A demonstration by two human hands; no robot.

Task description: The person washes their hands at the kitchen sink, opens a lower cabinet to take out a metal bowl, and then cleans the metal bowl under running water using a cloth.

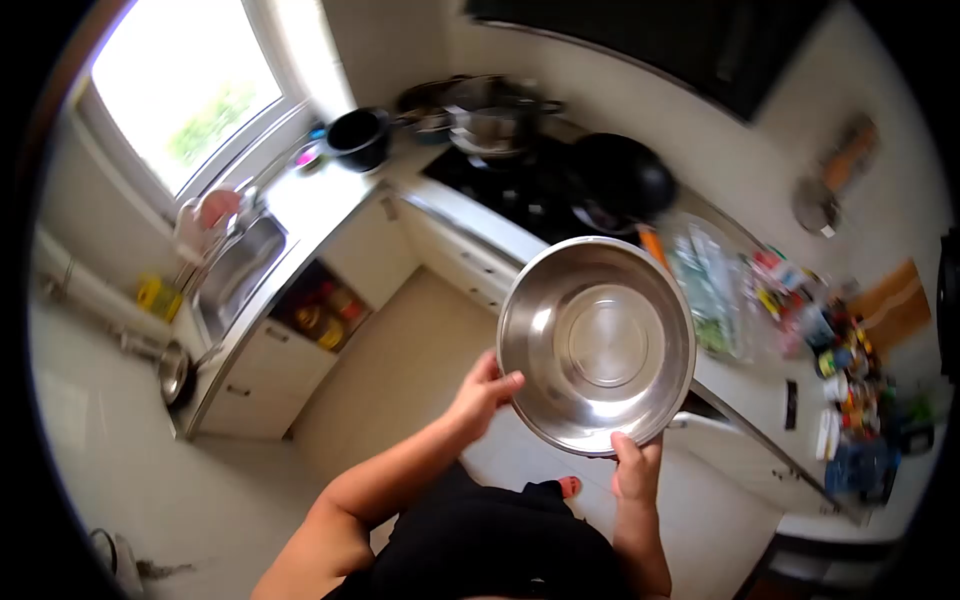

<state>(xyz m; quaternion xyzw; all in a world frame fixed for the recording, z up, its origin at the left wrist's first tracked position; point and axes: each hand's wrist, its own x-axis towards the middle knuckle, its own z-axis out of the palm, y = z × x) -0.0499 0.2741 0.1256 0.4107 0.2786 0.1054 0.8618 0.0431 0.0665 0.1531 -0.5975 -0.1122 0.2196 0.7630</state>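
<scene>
A shiny stainless steel mixing bowl (608,335) is held up in front of me, tilted so that its bare inside faces me. My left hand (482,398) is closed on the bowl's left rim, thumb in front. At the bottom of the rim, my right hand (637,465) grips with its thumb over the edge. The other fingers are largely hidden behind the bowl.
Beyond the bowl, a black wok (625,175) and a steel pot (490,115) stand on the stove. A sink (240,270) lies at left below the window. Plastic bags (705,285) and several bottles and jars (845,380) crowd the right counter.
</scene>
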